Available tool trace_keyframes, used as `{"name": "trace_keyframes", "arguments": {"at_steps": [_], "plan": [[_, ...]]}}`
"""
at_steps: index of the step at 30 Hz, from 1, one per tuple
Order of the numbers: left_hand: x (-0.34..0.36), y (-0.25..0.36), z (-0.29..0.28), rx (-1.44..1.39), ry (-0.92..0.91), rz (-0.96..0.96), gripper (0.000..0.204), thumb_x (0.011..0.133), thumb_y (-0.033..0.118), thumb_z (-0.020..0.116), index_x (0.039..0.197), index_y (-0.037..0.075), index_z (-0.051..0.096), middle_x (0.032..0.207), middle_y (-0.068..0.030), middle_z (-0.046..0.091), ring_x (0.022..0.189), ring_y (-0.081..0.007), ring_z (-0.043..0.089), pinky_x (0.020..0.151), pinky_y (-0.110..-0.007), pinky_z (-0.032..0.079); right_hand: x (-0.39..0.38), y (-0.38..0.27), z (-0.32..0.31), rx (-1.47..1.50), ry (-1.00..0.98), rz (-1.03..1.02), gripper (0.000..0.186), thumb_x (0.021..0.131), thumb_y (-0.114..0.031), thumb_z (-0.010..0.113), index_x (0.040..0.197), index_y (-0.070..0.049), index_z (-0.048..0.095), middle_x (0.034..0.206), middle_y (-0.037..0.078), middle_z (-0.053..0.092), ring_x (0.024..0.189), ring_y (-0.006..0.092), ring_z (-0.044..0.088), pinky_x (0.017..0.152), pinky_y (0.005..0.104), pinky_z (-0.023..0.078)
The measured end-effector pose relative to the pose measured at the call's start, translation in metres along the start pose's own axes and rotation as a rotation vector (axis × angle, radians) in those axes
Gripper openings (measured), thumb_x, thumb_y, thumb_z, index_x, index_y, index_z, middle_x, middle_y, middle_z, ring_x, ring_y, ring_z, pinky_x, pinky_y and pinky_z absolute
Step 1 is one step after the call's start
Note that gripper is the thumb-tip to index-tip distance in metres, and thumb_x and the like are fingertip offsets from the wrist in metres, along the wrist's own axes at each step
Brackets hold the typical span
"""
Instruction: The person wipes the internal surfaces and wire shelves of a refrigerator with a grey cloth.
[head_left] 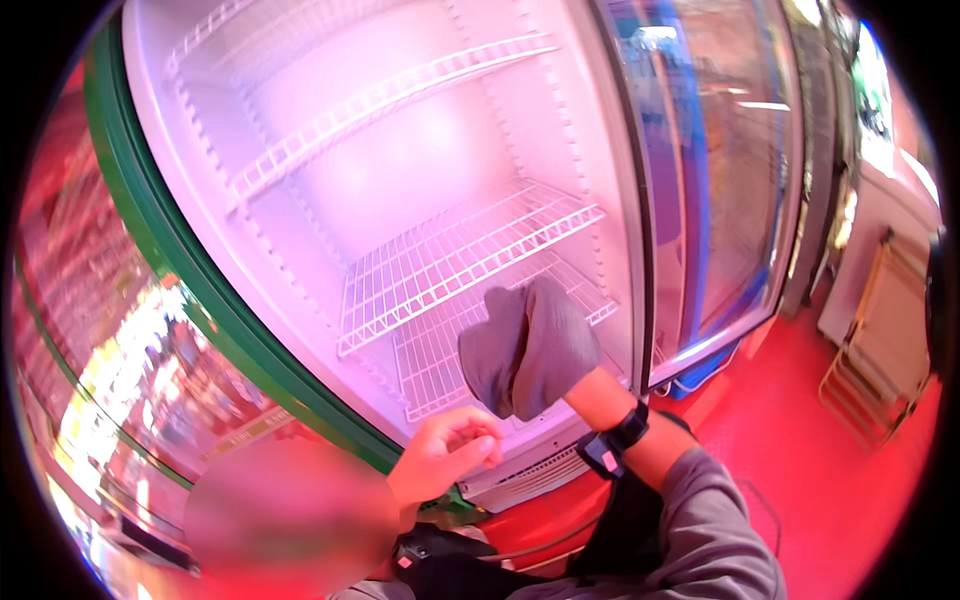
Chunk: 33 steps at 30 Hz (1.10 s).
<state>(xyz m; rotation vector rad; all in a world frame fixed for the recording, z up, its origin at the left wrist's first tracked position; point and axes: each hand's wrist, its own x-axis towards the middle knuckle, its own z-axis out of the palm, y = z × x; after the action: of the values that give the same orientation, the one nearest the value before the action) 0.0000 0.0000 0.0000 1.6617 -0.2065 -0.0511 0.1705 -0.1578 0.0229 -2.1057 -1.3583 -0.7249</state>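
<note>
A grey cloth (530,345) is bunched over my right hand, hiding its fingers; the hand grips it in front of the fridge's lower shelves. Bare wrist and a black wrist strap show below the cloth. My left hand (448,455) hovers near the fridge's lower front edge, left of the cloth. Its fingers are loosely curled, with a gap to the thumb, and nothing shows in them. White wire shelves (470,262) span the lit, white inside of the upright fridge (390,150). No goods stand on the shelf parts in view.
The fridge's glass door (735,180) stands swung out to the right. A green frame (240,330) edges the fridge's left side. Beyond the door, a folded chair (880,330) leans over the red floor (740,440). A blurred reddish patch (290,510) covers the lower left.
</note>
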Motion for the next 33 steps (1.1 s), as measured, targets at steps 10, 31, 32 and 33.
{"name": "trace_keyframes", "arguments": {"at_steps": [10,31,32,33], "plan": [[0.049,-0.186,-0.02,-0.476,-0.15,-0.1,0.009,0.096,0.01,0.06,0.102,0.002,0.06,0.089,0.0005,0.06,0.082,-0.0065,0.057,0.074,-0.024,0.048,-0.049,0.053,0.119,0.407,-0.264,0.386,0.051,0.044,-0.007,0.069,0.092,-0.005,0.049,0.089,0.019,0.048,0.085,0.0363,0.048,0.076,0.0366,0.043],[0.02,-0.231,-0.044,-0.644,0.301,-0.223,0.008,0.091,0.015,0.06,0.089,0.007,0.058,0.079,0.0014,0.057,0.069,-0.0087,0.053,0.065,-0.024,0.044,-0.081,0.09,0.16,0.465,0.009,0.578,0.096,0.036,-0.03,0.087,0.118,0.003,0.051,0.115,0.012,0.052,0.103,0.0161,0.05,0.09,0.0319,0.044],[0.014,-0.225,-0.038,-0.685,0.305,-0.212,0.009,0.092,0.015,0.059,0.088,0.008,0.058,0.076,0.0013,0.056,0.068,-0.0095,0.052,0.065,-0.025,0.043,-0.085,0.091,0.157,0.512,0.04,0.615,0.094,0.036,-0.029,0.086,0.117,0.002,0.051,0.113,0.011,0.052,0.102,0.016,0.05,0.089,0.0313,0.044],[0.007,-0.219,-0.032,-0.726,0.308,-0.202,0.009,0.092,0.016,0.058,0.086,0.009,0.057,0.074,0.0013,0.054,0.067,-0.0102,0.051,0.064,-0.026,0.043,-0.087,0.091,0.155,0.544,0.054,0.635,0.092,0.036,-0.028,0.086,0.116,0.002,0.052,0.112,0.011,0.053,0.101,0.0158,0.051,0.089,0.0306,0.044]]}}
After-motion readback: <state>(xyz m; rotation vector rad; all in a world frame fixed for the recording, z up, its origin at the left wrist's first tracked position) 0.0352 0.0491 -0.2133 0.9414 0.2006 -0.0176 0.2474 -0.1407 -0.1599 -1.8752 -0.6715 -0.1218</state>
